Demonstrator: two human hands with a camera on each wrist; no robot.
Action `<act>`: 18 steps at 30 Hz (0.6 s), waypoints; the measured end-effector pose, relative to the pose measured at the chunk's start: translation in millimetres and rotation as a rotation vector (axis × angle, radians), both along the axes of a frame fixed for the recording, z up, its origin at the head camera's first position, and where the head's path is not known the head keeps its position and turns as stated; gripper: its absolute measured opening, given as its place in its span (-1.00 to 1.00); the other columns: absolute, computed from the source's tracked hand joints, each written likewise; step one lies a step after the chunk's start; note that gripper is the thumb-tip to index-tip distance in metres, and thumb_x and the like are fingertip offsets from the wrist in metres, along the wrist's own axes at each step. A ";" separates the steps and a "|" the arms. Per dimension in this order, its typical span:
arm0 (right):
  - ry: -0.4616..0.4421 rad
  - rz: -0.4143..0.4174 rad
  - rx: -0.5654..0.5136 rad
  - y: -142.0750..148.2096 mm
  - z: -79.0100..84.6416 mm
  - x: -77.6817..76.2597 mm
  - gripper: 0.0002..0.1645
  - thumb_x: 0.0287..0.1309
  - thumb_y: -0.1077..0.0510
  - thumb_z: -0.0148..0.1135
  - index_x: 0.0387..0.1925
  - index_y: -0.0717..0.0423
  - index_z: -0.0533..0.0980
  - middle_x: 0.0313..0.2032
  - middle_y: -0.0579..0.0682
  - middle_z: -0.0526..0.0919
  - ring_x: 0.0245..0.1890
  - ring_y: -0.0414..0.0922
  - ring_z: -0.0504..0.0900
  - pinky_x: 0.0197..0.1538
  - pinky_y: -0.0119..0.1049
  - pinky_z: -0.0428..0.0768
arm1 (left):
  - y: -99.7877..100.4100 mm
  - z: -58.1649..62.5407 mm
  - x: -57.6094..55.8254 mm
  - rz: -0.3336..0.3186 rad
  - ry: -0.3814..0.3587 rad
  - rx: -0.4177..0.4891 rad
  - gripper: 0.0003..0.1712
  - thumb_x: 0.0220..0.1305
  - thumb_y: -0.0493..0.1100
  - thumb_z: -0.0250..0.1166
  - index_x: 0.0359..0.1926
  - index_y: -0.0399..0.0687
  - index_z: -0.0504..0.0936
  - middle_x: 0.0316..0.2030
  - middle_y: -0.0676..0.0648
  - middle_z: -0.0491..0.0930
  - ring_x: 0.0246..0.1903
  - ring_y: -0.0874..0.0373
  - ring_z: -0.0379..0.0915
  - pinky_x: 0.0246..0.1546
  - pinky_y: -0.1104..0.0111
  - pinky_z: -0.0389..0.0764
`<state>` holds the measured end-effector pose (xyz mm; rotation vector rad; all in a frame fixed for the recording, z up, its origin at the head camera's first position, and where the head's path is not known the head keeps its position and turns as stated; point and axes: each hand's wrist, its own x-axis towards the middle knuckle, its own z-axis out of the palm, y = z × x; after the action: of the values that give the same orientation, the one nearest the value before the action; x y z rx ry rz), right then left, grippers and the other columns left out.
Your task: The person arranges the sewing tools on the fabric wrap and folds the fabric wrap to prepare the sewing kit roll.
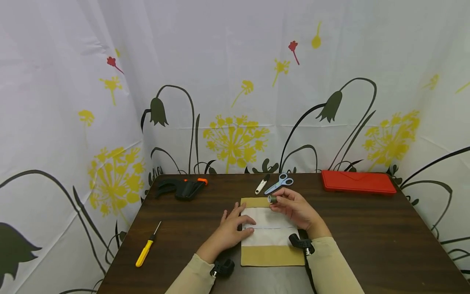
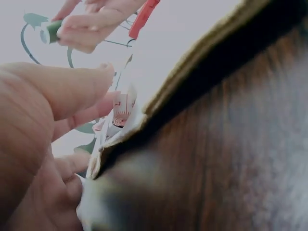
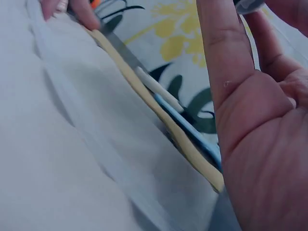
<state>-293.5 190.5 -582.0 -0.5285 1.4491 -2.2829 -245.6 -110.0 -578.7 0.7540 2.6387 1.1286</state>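
- Right hand (image 1: 298, 211) in a neat pinch here, its grip narrow, thumb and fingers round a small green spool (image 1: 273, 199)!
- And that spool is held up in the air, over the far right part of the yellow-and-white cloth (image 1: 273, 255).
- Left hand (image 1: 233, 229) far looser: grip wide, fingers spread at the cloth's left edge, thumb and forefinger over the white band.
- There's a red-marked tape (image 2: 122, 109) right by those fingers, at the cloth's edge; whether they touch it, I cannot tell.
- Just beyond the cloth on the dark bench (image 1: 367, 245), blue scissors (image 1: 275, 186).
- Well left of the cloth, a yellow screwdriver (image 1: 145, 251); well right, a red case (image 1: 358, 182).
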 end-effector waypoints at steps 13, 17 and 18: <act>-0.010 0.219 0.264 -32.3 -11.9 7.5 -0.81 0.62 0.18 0.19 0.12 0.15 0.56 -0.05 0.05 0.77 -0.07 -0.08 0.83 -0.02 -0.24 0.82 | 14.5 -1.1 -9.6 -0.034 -0.036 0.022 -0.83 0.43 0.00 0.47 -0.18 0.07 0.69 0.65 -0.34 0.26 0.72 -0.41 -0.10 0.64 -0.43 -0.12; 0.002 0.241 0.274 -35.8 -12.1 7.0 -0.73 0.59 0.20 0.21 0.14 0.31 0.51 -0.01 0.07 0.71 -0.06 -0.07 0.80 0.03 -0.21 0.82 | 16.6 -1.6 -10.0 -0.026 -0.042 -0.001 -0.78 0.40 0.03 0.47 -0.20 0.05 0.63 0.67 -0.30 0.23 0.73 -0.39 -0.13 0.64 -0.42 -0.15; 0.001 0.240 0.278 -35.9 -12.0 6.8 -0.73 0.59 0.20 0.21 0.14 0.31 0.51 -0.01 0.07 0.70 -0.06 -0.08 0.79 0.04 -0.22 0.82 | 16.5 -2.1 -10.2 -0.024 -0.044 0.000 -0.78 0.40 0.03 0.47 -0.20 0.07 0.64 0.67 -0.30 0.23 0.73 -0.38 -0.14 0.64 -0.42 -0.16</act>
<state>-286.7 154.6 -594.0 -0.5826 1.5766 -1.8612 -255.8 -93.5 -580.8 0.7493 2.5868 1.1262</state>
